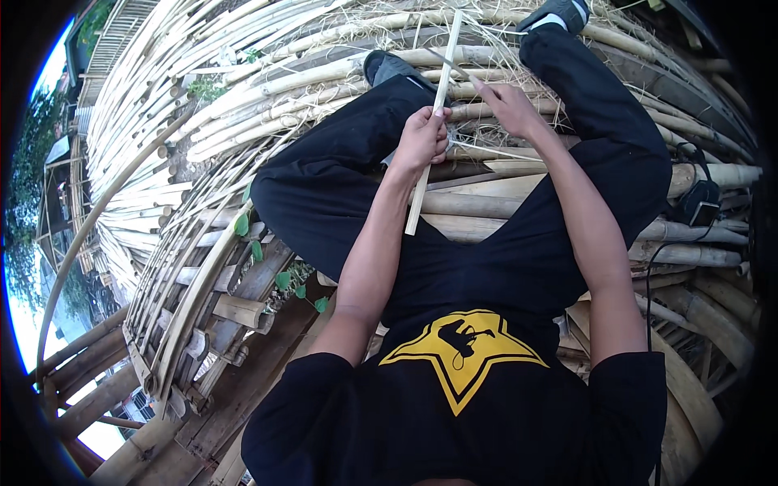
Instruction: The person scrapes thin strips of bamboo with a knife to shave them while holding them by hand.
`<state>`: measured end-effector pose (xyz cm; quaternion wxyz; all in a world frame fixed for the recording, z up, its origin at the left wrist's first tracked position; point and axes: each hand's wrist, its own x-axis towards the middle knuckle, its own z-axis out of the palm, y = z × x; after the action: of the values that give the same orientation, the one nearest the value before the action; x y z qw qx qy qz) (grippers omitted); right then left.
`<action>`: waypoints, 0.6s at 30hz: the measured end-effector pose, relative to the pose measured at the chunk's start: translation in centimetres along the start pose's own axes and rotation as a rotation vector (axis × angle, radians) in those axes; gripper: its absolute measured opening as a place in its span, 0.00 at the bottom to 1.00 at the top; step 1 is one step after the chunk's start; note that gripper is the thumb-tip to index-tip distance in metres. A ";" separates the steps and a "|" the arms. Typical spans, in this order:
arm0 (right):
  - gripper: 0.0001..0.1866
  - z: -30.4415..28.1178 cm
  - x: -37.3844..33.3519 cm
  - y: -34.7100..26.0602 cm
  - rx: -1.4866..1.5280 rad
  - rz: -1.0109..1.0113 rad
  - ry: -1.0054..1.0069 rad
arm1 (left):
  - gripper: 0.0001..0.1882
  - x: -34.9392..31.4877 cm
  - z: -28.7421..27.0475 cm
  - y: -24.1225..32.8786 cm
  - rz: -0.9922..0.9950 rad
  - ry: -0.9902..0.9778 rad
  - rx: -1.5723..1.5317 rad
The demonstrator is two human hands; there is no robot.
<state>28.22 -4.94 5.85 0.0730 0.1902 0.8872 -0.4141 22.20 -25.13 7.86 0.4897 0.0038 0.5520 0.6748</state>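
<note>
My left hand (421, 139) is closed around a long, pale, flat bamboo strip (418, 198). The strip runs from above my shins down to my lap, tilted slightly to the right at its far end. My right hand (512, 109) is closed on a knife (464, 73), its handle hidden in the palm and its thin, dull blade slanting up and left. The blade crosses the strip beyond my left hand; whether it touches cannot be made out. One finger of the right hand stretches along the knife.
I sit with bent legs on bamboo poles (466, 204). Thin shavings (494, 69) lie between my feet. Stacked bamboo (300, 81) fills the far left. A small black device (703, 212) with a cable lies at right. A curved pole (101, 202) rises at left, near green leaves (258, 249).
</note>
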 end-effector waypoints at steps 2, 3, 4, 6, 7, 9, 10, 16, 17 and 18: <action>0.27 0.8 -1.2 -1.1 -0.078 -0.088 -0.070 | 0.10 0.0 0.3 0.0 0.016 -0.007 -0.003; 0.26 1.1 -1.5 -1.2 -0.150 -0.174 -0.136 | 0.10 0.0 0.5 -0.2 0.024 0.007 0.054; 0.26 1.3 -1.4 -1.2 -0.151 -0.174 -0.137 | 0.10 0.1 0.7 -0.2 0.031 0.020 0.116; 0.25 1.5 -1.4 -0.9 -0.127 -0.213 -0.140 | 0.10 0.0 0.8 -0.6 0.039 0.041 0.155; 0.25 1.4 -1.3 -1.0 -0.125 -0.212 -0.138 | 0.10 0.2 0.7 -0.7 0.048 0.063 0.197; 0.25 1.5 -1.5 -1.4 -0.167 -0.227 -0.173 | 0.10 1.8 -0.8 -2.9 0.133 0.112 0.376; 0.25 1.6 -1.5 -1.1 -0.166 -0.222 -0.172 | 0.10 2.2 -0.8 -3.2 0.218 0.149 0.557; 0.33 0.6 -0.7 0.4 -0.237 -0.104 -0.102 | 0.10 2.1 -1.3 -4.8 0.318 0.178 0.682; 0.35 0.5 -0.5 1.0 -0.235 -0.130 -0.090 | 0.10 2.1 -1.3 -4.9 0.316 0.172 0.688; 0.35 0.9 -0.4 1.5 -0.231 -0.126 -0.086 | 0.10 2.2 -1.1 -4.9 0.292 0.177 0.643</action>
<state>29.11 -4.87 4.36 0.1059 0.1067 0.9351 -0.3208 23.68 -24.92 2.55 0.3122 0.1780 0.7701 0.5271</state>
